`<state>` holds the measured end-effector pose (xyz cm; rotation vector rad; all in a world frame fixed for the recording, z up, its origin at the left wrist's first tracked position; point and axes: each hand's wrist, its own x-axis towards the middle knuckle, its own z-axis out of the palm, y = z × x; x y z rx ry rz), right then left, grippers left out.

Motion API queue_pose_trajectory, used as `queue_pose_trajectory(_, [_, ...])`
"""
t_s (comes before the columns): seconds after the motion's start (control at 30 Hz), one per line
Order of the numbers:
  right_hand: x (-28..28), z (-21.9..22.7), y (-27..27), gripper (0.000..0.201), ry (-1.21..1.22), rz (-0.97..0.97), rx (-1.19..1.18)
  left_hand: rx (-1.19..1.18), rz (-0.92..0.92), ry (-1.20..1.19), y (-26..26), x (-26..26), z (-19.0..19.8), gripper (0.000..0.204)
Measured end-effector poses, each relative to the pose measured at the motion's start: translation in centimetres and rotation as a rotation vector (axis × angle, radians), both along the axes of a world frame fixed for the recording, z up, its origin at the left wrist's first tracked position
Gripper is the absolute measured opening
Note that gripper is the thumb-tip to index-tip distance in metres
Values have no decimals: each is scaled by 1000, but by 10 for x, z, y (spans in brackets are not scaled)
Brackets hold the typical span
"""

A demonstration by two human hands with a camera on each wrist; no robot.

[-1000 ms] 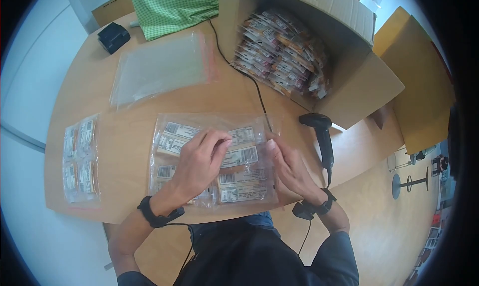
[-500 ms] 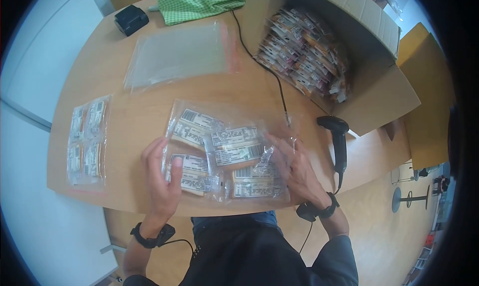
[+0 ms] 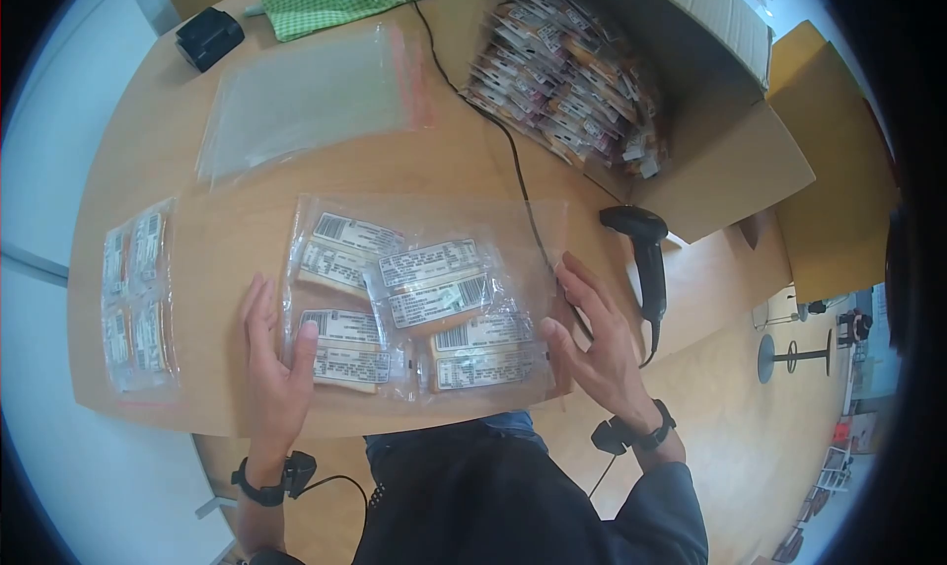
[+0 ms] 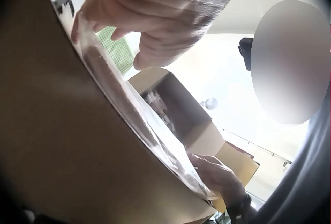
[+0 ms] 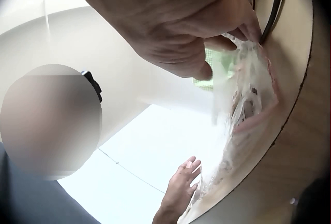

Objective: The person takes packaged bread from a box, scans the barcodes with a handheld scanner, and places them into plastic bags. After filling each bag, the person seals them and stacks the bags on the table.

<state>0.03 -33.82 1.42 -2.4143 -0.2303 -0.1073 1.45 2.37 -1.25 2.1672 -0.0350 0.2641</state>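
Observation:
In the head view a large clear plastic bag lies flat at the front of the table, with several flat labelled packets inside. One packet sits tilted across the corners of its neighbours. Along the bag's left edge rests my left hand, fingers straight and thumb over the edge by the lower-left packet. At the opposite edge my right hand is spread, thumb toward the lower-right packet. Both wrist views show relaxed fingers at the bag, seen nearly edge-on; a pink strip runs along its side.
A filled clear bag lies at the left, and a stack of flat clear bags farther back. A cardboard box full of packets stands at the back right. The black barcode scanner and its cable lie beside my right hand.
My left hand has moved from over the packets to the bag's left edge. The upper-right packet has shifted inward and tilted. My right hand's fingers have spread at the right edge.

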Motion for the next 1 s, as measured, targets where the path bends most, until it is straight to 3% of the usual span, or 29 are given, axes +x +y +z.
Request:
queue_pose_trajectory(0.13, [3,13,5,62,2,-26,68,22,-24,39,10,1,0,62])
queue_pose_trajectory(0.23, [7,3,6,68,142,32,248,-79,-30,142,15,-1,7,64])
queue_pose_trajectory(0.3, [12,-11,3,72,335,-15,622,-121,-27,221,17,1,8,64])
queue_pose_trajectory(0.4, [20,-9,3,70,417,-73,783,-156,-11,254,12,3,13,66])
queue_pose_trajectory(0.43, [20,-9,3,70,417,-71,785,-153,-9,253,10,4,14,66])
queue_pose_trajectory(0.5, [21,-9,3,67,456,-30,827,383,-106,-64,5,5,16,71])
queue_pose_trajectory(0.63, [17,-4,5,65,451,-11,758,425,-262,-71,-21,8,23,76])
queue_pose_trajectory(0.7, [10,-2,3,65,157,-7,252,702,-392,-119,-29,11,21,77])
queue_pose_trajectory(0.73, [8,-1,4,65,155,-5,251,701,-390,-120,-32,13,20,77])
queue_pose_trajectory(0.8, [1,2,3,68,239,-48,474,699,-465,-144,-37,17,17,76])
queue_pose_trajectory(1.0, [1,2,1,74,488,-55,810,636,-501,-146,-46,19,18,70])
